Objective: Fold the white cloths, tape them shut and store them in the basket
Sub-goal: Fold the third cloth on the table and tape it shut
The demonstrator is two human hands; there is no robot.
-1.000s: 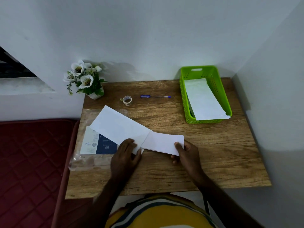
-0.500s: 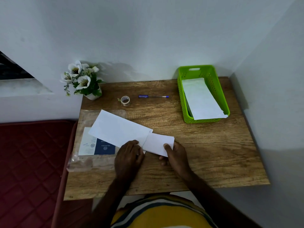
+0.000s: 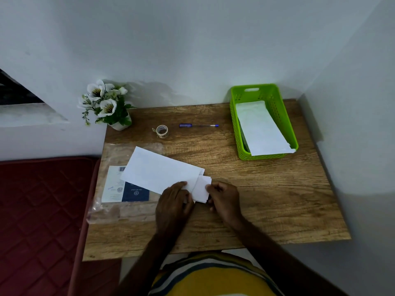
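1. The small folded white cloth (image 3: pixel 201 189) lies on the wooden table (image 3: pixel 267 199), well in front of the bright green perforated plastic basket (image 3: pixel 237 133) and to its left, its left edge touching a larger flat white sheet (image 3: pixel 158 171) that lies slantwise.
2. The left hand (image 3: pixel 174 201) presses flat on the seam where the two white pieces meet; the right hand (image 3: pixel 224 197) pinches the cloth's right edge with curled fingers.
3. I judge the folding step is in hand, nearly done: the piece is already narrow.
4. Next would be taping, which calls for reaching the small roll of clear tape (image 3: pixel 162 131), far left of the basket, while one hand keeps the fold closed.
5. The basket holds one long white folded cloth (image 3: pixel 263 129), its near end jutting over the rim.
6. A blue pen (image 3: pixel 198 125) lies between tape and basket.
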